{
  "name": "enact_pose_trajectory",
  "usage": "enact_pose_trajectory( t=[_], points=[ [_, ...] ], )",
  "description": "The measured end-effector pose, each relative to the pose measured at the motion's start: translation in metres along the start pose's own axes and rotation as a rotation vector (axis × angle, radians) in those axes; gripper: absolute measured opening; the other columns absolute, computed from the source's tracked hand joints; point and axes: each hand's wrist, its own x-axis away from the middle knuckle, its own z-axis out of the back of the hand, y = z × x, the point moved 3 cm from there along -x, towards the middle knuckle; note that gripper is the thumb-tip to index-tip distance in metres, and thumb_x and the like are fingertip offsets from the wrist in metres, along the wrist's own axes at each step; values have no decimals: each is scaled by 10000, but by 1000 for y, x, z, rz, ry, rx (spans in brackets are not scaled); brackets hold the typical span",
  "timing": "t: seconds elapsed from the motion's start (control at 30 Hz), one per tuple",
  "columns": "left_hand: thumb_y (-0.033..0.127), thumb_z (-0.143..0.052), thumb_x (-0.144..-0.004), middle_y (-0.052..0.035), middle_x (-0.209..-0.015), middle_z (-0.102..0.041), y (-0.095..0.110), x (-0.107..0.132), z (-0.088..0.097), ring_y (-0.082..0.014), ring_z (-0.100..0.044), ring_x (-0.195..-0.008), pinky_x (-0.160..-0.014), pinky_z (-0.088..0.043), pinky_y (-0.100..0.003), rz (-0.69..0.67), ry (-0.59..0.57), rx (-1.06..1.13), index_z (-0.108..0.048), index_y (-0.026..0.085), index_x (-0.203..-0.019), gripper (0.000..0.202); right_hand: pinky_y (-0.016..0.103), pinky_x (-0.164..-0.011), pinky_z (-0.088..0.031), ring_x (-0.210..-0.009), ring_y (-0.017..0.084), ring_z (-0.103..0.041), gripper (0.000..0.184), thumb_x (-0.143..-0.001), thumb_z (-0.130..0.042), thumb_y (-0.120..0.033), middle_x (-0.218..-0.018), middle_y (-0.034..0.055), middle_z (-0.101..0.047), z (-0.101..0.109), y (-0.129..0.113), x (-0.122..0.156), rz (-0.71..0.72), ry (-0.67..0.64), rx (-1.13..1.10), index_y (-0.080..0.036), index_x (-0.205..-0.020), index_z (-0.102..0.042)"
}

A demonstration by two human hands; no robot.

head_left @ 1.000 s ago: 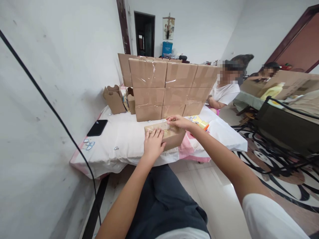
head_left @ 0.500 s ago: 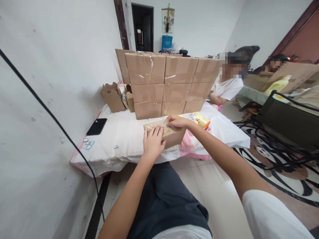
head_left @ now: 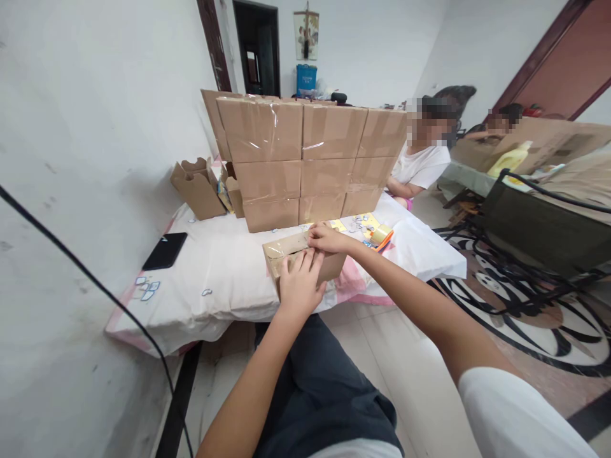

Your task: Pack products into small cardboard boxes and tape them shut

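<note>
A small brown cardboard box point(head_left: 281, 251) with shiny tape on its top lies at the near edge of the white-covered bed point(head_left: 224, 273). My left hand point(head_left: 300, 286) rests flat on the box's near side, fingers stretched out on top. My right hand point(head_left: 324, 236) presses on the box's far top edge, fingers curled down against the tape. Just right of the box lies a tape roll point(head_left: 382, 235) with an orange holder.
A wall of stacked taped boxes point(head_left: 305, 159) stands behind. Open folded boxes point(head_left: 198, 187) sit at back left, a black phone point(head_left: 165, 250) at left. A seated person point(head_left: 420, 165) is beyond the bed, another person point(head_left: 496, 122) farther right. A black cart point(head_left: 539, 232) stands right.
My left hand slid right and forward over the box top toward my right hand. The view has shifted a little, so the box appears lower and further left.
</note>
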Motion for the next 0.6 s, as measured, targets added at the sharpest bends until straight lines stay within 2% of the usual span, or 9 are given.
enact_pose_trajectory(
  t=[0.1, 0.2, 0.37, 0.47, 0.53, 0.6],
  points=[
    [371, -566, -877, -102, -1487, -514, 2, 2, 0, -307, -429, -1362, -1121, -283, -568, 7, -3, 9, -433, 242, -1465, 616, 461, -953, -381, -1137, 281, -477, 139, -846, -526, -258, -1106, 79, -604, -5, -2, 6, -15, 8, 41, -189, -760, -610],
    [372, -575, -874, -107, -1464, -534, 4, 3, 1, -312, -450, -1342, -1117, -279, -581, 9, 3, 22, -455, 239, -1446, 599, 448, -924, -389, -1094, 269, -487, 56, -787, -582, -243, -1049, 66, -597, -5, -2, 8, -69, 73, 52, -196, -795, -551],
    [358, -572, -881, -116, -1458, -539, 2, 1, 1, -304, -460, -1336, -1109, -279, -588, 12, 15, 28, -455, 225, -1444, 590, 414, -878, -420, -1035, 260, -523, 165, -737, -650, -254, -1010, 57, -594, -5, -7, 8, -131, 88, 59, -209, -827, -518],
    [357, -569, -886, -105, -1469, -533, 0, -1, -1, -300, -462, -1338, -1110, -277, -585, 16, 25, 31, -448, 231, -1453, 593, 386, -839, -460, -1015, 263, -545, 274, -724, -713, -337, -1064, 81, -601, -2, -6, 6, -153, 144, 110, -205, -896, -545],
    [356, -561, -895, -96, -1482, -523, 0, -1, -1, -297, -463, -1341, -1107, -286, -576, 18, 29, 27, -460, 239, -1447, 573, 384, -863, -472, -1050, 269, -547, 375, -738, -718, -423, -1124, 96, -602, 9, 7, 4, -186, 267, 174, -196, -991, -559],
    [358, -548, -908, -89, -1498, -508, 1, 0, -2, -295, -455, -1353, -1103, -299, -559, 13, 30, 16, -479, 243, -1437, 546, 390, -914, -465, -1100, 271, -543, 407, -803, -655, -459, -1180, 108, -601, 29, 37, 1, -267, 403, 218, -186, -1087, -555]
  ],
)
